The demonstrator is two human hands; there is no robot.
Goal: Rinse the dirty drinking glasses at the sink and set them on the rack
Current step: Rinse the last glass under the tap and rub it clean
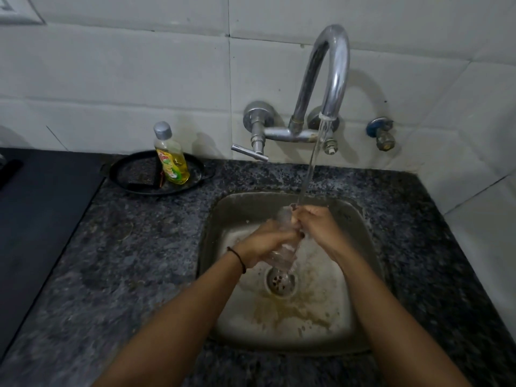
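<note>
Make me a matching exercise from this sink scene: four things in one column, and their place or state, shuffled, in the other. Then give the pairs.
Things:
1. clear drinking glass
2. yellow dish-soap bottle with grey cap
3. curved chrome tap
4. round metal drain strainer

Places or states:
A. standing in a black round tray on the counter
B. in the floor of the steel sink
C. held in both hands above the basin
D. running a stream of water

Pairs: 1-C, 2-A, 3-D, 4-B
</note>
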